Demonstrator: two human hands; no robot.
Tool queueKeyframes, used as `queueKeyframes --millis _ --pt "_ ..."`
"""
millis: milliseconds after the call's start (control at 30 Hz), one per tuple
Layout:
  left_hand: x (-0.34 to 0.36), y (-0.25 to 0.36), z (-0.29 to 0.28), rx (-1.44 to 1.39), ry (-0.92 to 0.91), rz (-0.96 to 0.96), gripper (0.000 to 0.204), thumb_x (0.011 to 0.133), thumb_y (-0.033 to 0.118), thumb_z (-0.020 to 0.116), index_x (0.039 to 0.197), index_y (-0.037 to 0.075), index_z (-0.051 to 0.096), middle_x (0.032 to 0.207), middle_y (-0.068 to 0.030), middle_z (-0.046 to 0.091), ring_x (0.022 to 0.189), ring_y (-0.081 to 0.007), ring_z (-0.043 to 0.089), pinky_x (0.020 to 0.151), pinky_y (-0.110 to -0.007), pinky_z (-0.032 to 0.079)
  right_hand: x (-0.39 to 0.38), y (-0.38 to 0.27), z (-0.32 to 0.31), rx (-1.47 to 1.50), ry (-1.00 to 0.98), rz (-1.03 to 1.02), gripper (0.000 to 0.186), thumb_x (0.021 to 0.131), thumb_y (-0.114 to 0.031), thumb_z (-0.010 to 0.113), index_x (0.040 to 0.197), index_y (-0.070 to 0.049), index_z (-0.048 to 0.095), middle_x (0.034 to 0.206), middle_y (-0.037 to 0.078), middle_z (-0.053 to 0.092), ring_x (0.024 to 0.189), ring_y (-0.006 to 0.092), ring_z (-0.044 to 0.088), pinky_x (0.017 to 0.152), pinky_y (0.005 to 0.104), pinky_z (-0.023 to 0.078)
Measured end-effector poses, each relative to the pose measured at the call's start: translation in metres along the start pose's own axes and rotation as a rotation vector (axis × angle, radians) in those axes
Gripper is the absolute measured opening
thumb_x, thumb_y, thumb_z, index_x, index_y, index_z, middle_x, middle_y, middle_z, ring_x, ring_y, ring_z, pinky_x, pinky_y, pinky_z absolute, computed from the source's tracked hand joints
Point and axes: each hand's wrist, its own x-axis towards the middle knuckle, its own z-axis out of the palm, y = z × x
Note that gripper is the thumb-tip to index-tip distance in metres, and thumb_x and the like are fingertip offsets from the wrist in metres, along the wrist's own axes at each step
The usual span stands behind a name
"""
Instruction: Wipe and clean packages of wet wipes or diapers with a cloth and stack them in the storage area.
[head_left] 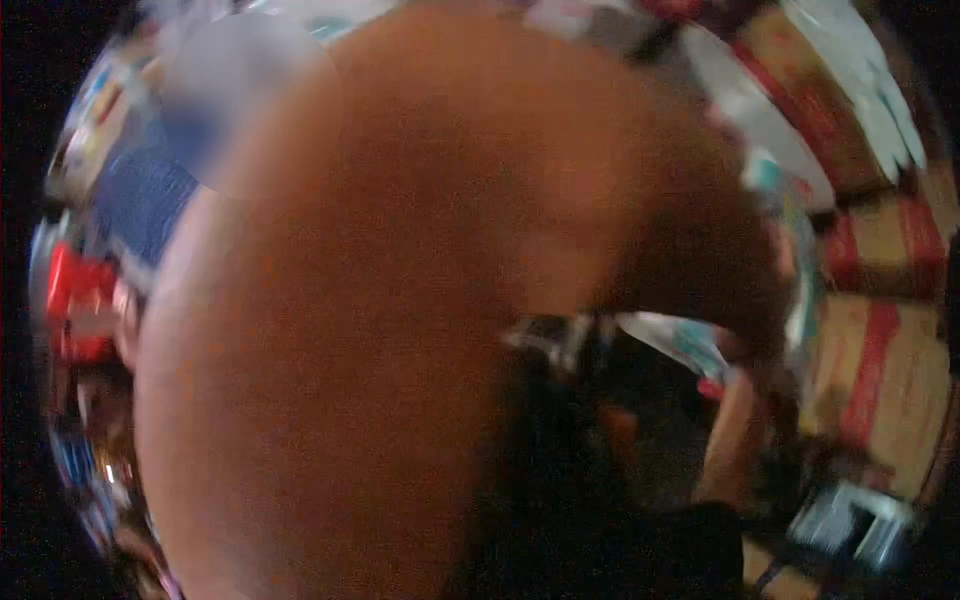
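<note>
My left hand [430, 180] is very close to the camera and fills most of the picture, smeared and out of focus; whether it holds or touches anything cannot be made out. Behind it at the lower right, a bare forearm [730, 440], apparently leading to my right hand, rises from the lower edge; its fingers are hidden or blurred. Dark fabric [600, 530] lies below, between the two.
Several cardboard boxes [880, 370] with red bands are stacked along the right, with white packages [850, 70] near the top. A silvery object [850, 525] sits at the lower right. Blue fabric [140, 200] and a red object [80, 290] show at the left rim.
</note>
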Motion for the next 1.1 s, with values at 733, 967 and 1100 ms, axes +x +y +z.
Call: queueKeyframes --millis 733,967,1100 --pt "-0.196 0.163 -0.211 -1.376 0.040 -0.386 0.020 0.088 0.024 0.048 0.078 0.015 0.033 0.070 0.0013 0.020 0.060 -0.0167 0.012 0.059 -0.032 0.014 -0.060 -0.025 -0.073 -0.684 0.219 -0.027 0.038 0.083 -0.027 0.053 0.112 -0.003 0.048 0.108 0.021 0.049 0.100 0.0381 0.046 0.084 0.0413 0.038" --pt "-0.111 0.190 -0.214 -1.270 0.151 -0.208 0.018 0.088 0.022 0.049 0.084 0.013 0.034 0.074 -0.0001 0.025 0.064 -0.0166 0.018 0.061 -0.031 0.019 -0.060 -0.020 -0.072 -0.586 0.266 -0.014 0.043 0.083 -0.030 0.053 0.115 -0.003 0.046 0.113 0.024 0.046 0.106 0.0418 0.041 0.089 0.0441 0.034" --pt "-0.104 0.193 -0.201 -1.198 0.282 -0.141 0.017 0.087 0.021 0.050 0.089 0.012 0.035 0.077 -0.0010 0.029 0.066 -0.0165 0.022 0.063 -0.031 0.022 -0.066 -0.021 -0.058 -0.479 0.249 0.050 0.047 0.083 -0.032 0.053 0.118 -0.002 0.044 0.117 0.024 0.045 0.109 0.0417 0.040 0.090 0.0445 0.034"
